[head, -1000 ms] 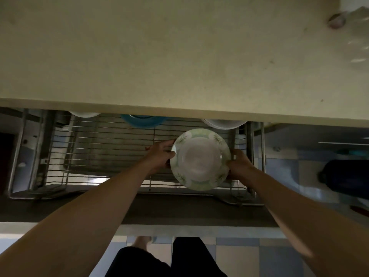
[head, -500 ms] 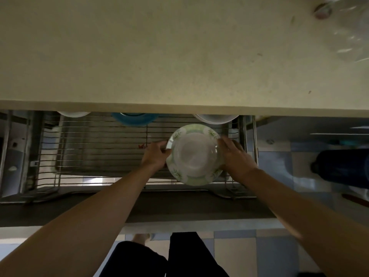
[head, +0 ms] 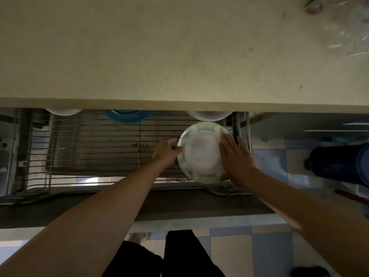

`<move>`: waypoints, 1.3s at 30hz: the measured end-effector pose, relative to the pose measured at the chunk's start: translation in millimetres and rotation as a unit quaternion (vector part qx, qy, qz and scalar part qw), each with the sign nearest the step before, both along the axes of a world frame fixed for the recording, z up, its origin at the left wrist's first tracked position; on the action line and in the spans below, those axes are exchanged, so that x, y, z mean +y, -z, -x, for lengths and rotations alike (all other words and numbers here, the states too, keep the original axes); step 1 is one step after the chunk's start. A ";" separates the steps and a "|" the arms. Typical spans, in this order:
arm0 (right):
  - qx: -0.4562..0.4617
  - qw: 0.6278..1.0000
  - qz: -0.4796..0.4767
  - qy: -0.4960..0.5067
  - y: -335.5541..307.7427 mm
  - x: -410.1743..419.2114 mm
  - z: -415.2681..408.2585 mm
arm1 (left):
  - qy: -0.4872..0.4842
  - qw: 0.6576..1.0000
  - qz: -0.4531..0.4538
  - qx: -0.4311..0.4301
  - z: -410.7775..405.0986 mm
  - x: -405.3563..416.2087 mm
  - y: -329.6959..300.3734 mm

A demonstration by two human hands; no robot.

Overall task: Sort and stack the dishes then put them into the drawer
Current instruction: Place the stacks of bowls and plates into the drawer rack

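A white plate with a green flowered rim [head: 201, 154] is over the right end of the open drawer's wire rack [head: 89, 148]. My left hand [head: 166, 151] grips the plate's left rim with curled fingers. My right hand [head: 234, 156] lies on the plate's right side with its fingers straight. At the back of the drawer, half hidden under the counter edge, sit a white dish [head: 63, 111], a blue dish [head: 125, 115] and white bowls [head: 209, 115].
The beige countertop [head: 179, 56] overhangs the drawer's back. A clear plastic bag [head: 349, 27] lies at its far right. A dark blue container [head: 339, 162] stands on the tiled floor right of the drawer. My legs are below the drawer front [head: 139, 206].
The plate has shifted right toward the drawer's right side. My right hand has gone from holding the rim to lying flat over the plate.
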State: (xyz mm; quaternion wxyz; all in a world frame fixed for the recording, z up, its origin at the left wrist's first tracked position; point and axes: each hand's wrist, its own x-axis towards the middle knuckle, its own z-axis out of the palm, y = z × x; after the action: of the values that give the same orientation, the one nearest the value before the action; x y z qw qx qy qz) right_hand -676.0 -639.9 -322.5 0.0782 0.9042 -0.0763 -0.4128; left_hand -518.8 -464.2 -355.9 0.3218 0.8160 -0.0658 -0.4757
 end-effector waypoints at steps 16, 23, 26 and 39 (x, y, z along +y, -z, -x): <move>-0.011 1.000 0.021 -0.005 -20.7 -0.6 -7.6 | 0.030 0.998 0.021 0.040 -4.1 9.4 -26.4; -0.115 0.955 -0.215 0.172 -78.5 32.1 -42.3 | 0.031 0.998 0.062 0.010 -40.9 71.1 -105.2; -0.195 0.922 -0.264 0.205 -109.5 60.9 -67.2 | -0.023 0.996 0.085 0.001 -57.6 107.0 -149.2; -0.341 0.777 -0.444 0.287 -222.7 212.6 -253.9 | -0.324 0.913 0.223 -0.111 -177.8 269.9 -266.7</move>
State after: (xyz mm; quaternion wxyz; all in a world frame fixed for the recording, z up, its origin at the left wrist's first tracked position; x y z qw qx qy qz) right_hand -422.1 -427.3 -99.8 -0.4854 0.8564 -0.1620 -0.0687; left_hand -341.0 -194.4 -89.2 0.6222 0.7472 0.0625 -0.2251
